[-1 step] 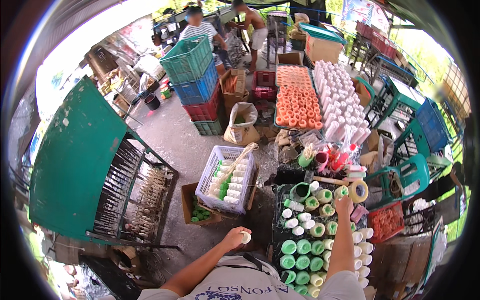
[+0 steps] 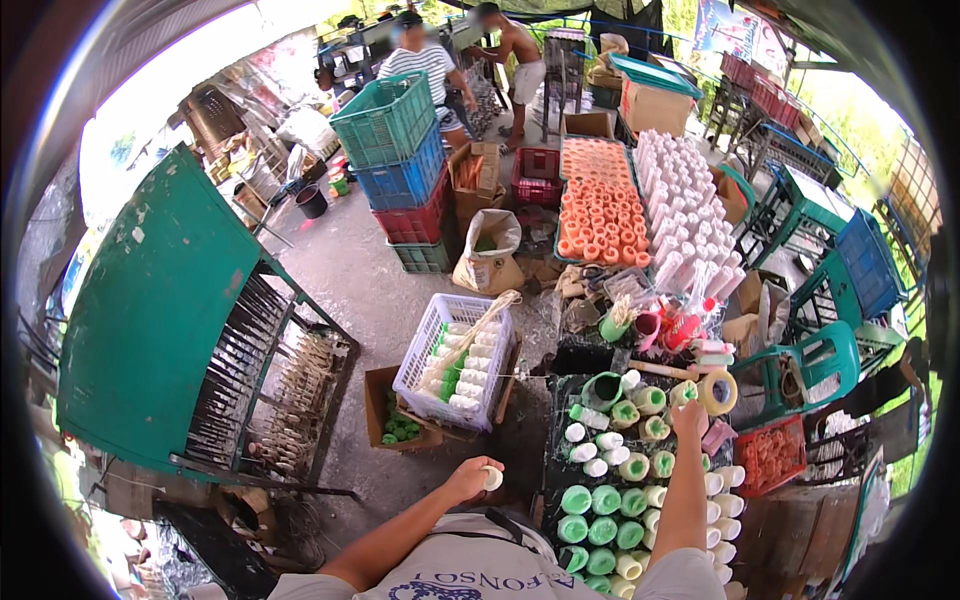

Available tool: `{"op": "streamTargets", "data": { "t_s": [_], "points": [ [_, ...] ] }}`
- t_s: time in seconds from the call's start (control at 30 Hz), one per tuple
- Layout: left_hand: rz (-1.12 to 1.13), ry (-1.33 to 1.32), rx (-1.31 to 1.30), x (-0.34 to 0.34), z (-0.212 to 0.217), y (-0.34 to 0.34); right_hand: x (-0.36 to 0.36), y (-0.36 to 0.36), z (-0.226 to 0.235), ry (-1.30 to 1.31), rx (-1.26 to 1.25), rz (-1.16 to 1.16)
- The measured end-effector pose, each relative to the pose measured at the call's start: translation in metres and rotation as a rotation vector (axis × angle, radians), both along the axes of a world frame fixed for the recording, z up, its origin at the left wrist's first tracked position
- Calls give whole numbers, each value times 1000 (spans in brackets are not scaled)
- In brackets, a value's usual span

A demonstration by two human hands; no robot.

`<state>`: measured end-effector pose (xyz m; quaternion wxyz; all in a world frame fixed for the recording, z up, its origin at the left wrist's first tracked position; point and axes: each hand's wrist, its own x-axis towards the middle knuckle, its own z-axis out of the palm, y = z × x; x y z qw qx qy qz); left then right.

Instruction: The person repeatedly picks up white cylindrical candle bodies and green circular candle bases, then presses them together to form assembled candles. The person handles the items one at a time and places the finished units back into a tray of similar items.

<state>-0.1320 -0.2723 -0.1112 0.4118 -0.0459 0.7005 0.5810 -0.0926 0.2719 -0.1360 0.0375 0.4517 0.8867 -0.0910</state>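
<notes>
My left hand point(image 2: 476, 479) is held low in front of my body, closed around a small white spool point(image 2: 493, 477). My right hand point(image 2: 690, 416) is stretched forward over a dark table point(image 2: 560, 400) packed with rows of green and white thread cones point(image 2: 605, 500). Its fingertips rest on a pale cone point(image 2: 683, 393) at the far end of the rows. I cannot see whether the fingers grip it. A roll of tan tape point(image 2: 718, 392) lies just right of that hand.
A white basket of spools point(image 2: 455, 362) sits on a cardboard box point(image 2: 400, 425) to my left. A big green rack point(image 2: 160, 310) fills the left side. Farther off are trays of orange cones point(image 2: 600, 210) and white cones point(image 2: 685, 215), stacked crates point(image 2: 395, 150), a green chair point(image 2: 810, 365) and two people point(image 2: 430, 60).
</notes>
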Motion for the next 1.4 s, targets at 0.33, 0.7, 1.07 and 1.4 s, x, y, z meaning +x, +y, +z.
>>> {"op": "streamTargets", "data": {
  "t_s": [0.33, 0.7, 1.07, 1.4],
  "points": [
    [-62, 47, 12, 0, 3, 5, 12, -5, 13, -64, -35, -13],
    [-66, -137, 37, -7, 18, 16, 45, -76, 91, 348, 190, 84],
    [-36, -413, 731, -36, 86, 78, 70, -305, 113, 579, -999, 365],
    [-45, -173, 798, -33, 90, 105, 60, -306, 117, 746, -990, 270]
  ]
}}
